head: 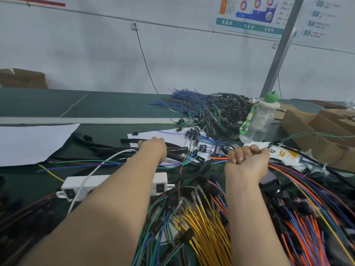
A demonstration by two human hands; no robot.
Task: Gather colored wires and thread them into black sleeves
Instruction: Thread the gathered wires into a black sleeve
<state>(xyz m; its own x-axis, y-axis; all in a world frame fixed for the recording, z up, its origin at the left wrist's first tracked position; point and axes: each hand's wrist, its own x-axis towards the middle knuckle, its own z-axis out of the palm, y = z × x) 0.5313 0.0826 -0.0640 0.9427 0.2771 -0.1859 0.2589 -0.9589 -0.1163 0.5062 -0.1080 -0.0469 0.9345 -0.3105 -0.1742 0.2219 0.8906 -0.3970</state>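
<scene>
Green bench matting (107, 104) runs under everything. Right fingers (242, 153) are curled tight into a fist around a bundle of colored wires (221, 158), orange and blue ends poking leftward; the right hand (247, 160) sits mid-bench. The left hand (153, 147) rests palm-down on the black sleeves (176, 149), its fingertips hidden, so its grip cannot be told. A water bottle (258, 120) stands beyond.
</scene>
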